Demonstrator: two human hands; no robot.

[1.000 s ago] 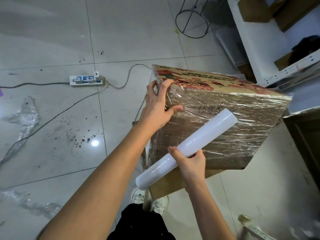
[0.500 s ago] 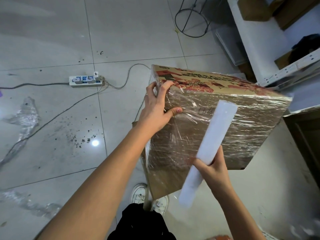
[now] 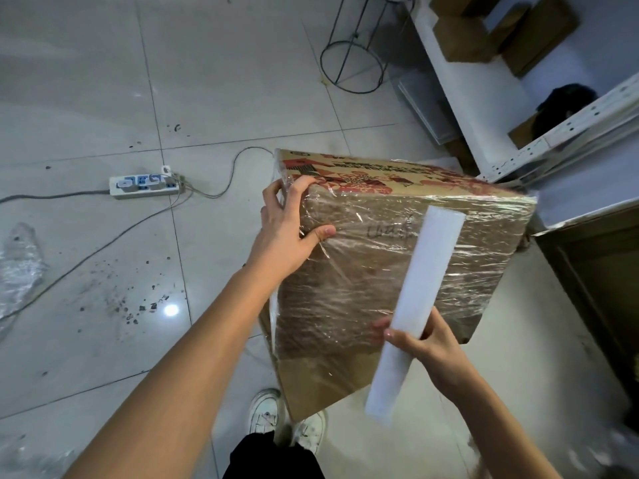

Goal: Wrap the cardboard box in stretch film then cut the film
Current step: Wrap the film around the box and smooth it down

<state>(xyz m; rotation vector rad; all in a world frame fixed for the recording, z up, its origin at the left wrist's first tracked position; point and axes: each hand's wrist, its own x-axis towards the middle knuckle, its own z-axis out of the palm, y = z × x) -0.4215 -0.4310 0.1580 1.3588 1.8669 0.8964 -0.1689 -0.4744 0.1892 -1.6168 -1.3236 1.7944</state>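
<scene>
Though bulky, brown printed cardboard box (image 3: pixel 397 271), film-sheathed and tilted on the floor: likely light, rigid, slick; hold at corners. Left hand (image 3: pixel 287 233) clasps its top-left corner. Right hand (image 3: pixel 428 344) grasps white stretch-film roll (image 3: pixel 415 305) mid-length, against the box's front.

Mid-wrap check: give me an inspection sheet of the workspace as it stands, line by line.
Surface: pale tiled floor, dark specks and a light glare.
Job's things: cardboard box tilted, film over its near face, lower strip bare; stretch film roll slanted across that face.
Clutter: crumpled film scraps at left.
Grips: left hand holds the box's upper left corner; right hand grips the roll.
Cables: power strip with cords trailing across the floor.
Surroundings: white shelving with boxes, wire stand, white shoes below.
</scene>
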